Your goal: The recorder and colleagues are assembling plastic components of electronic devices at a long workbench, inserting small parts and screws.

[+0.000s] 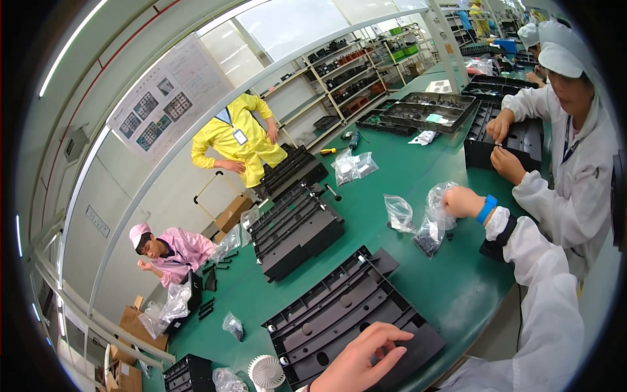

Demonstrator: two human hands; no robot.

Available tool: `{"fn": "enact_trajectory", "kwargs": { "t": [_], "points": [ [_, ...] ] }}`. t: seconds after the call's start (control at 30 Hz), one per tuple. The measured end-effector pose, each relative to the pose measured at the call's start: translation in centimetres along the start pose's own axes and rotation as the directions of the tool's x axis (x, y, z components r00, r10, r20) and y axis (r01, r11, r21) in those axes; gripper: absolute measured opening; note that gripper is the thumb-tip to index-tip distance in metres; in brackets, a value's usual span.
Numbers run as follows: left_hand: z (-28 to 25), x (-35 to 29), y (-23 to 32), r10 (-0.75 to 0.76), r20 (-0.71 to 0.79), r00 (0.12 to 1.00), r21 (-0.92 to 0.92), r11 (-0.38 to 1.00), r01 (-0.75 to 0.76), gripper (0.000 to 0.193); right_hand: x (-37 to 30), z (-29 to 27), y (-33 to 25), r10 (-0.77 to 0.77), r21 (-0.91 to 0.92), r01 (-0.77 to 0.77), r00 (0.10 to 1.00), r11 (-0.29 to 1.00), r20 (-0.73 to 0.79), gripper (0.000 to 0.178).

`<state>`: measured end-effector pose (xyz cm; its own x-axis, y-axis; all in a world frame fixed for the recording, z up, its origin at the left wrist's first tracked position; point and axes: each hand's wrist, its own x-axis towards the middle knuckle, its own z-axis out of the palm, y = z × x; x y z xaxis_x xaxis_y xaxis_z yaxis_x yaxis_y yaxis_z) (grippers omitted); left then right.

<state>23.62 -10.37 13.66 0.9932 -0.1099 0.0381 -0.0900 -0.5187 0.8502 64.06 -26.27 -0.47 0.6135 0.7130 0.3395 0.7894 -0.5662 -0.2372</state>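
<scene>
Over the near edge of a large black plastic panel (339, 307) is my left hand (360, 360), its thumb and fingers apart and nothing between them. The panel lies ribbed side up, with small white pieces along its sides. Farther right, my right hand (462, 202), with a blue band on the wrist, reaches to the mouth of a clear plastic bag (432, 222) holding small dark parts. Its fingertips are hidden at the bag, so I cannot tell whether they grip anything. Another clear bag (398, 212) lies just left of it.
A second black panel (297, 228) lies beyond mine on the green table (372, 189). A small white fan (266, 372) stands near left. A screwdriver (328, 151) and black trays (428, 108) lie farther back. At right a co-worker (555, 144) handles another black panel; two more people are across.
</scene>
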Motion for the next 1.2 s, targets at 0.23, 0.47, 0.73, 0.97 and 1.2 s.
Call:
{"fn": "enact_trajectory", "kwargs": {
  "t": [0.23, 0.47, 0.73, 0.97, 1.2],
  "points": [
    [0.4, 0.7, -1.1, -0.046, 0.018, 0.999, -0.105, 0.993, 0.048, 0.017, 1.1, 2.2, 2.1, -0.098, -0.398, 0.073, 0.994, 0.915, -0.043, 0.015],
    [0.6, 0.9, -2.0, -0.047, -0.028, 0.998, -0.193, 0.980, 0.041, 0.017, 1.5, 3.2, 2.0, -0.174, -0.479, 0.101, 0.978, 0.872, -0.112, 0.013],
    [-2.2, 0.8, -3.3, -0.274, -0.257, 0.927, -0.473, 0.872, 0.126, 0.014, 1.2, 1.6, 2.2, 0.000, -0.143, 0.017, 0.993, 0.990, 0.121, 0.022],
    [-3.8, 1.3, -6.1, -0.278, -0.416, 0.866, -0.596, 0.803, -0.029, 0.018, 1.7, 4.0, 2.1, -0.124, -0.319, 0.111, 0.992, 0.941, -0.021, 0.019],
    [-3.9, 1.8, -6.7, -0.278, -0.379, 0.883, -0.639, 0.769, -0.032, 0.020, 2.6, 2.8, 1.6, 0.031, -0.401, 0.031, 0.989, 0.915, 0.147, 0.018]
  ]
}}
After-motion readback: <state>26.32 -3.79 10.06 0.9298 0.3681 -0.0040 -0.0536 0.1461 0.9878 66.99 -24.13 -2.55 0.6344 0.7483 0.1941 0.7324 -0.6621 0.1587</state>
